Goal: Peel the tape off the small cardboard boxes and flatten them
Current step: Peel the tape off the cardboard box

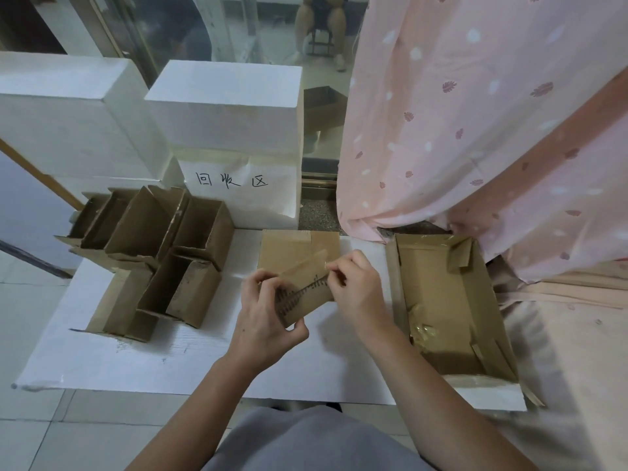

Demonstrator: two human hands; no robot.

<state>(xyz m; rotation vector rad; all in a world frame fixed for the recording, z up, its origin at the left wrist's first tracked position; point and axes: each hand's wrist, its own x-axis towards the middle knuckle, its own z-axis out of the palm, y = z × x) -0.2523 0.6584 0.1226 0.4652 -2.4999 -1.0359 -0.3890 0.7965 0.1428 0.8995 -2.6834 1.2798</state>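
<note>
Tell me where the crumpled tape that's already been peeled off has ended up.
In the head view, the crumpled tape lies inside the open cardboard tray on the right of the white board, just right of the right hand.

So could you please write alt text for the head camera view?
Two hands work a small cardboard box above a white table: the left hand grips it while the right hand pinches a strip of clear tape. Upright open boxes stand on the left, and a large open box holding crumpled tape sits on the right.

Box (302, 297) underside perhaps behind fingers (268, 283)
</note>
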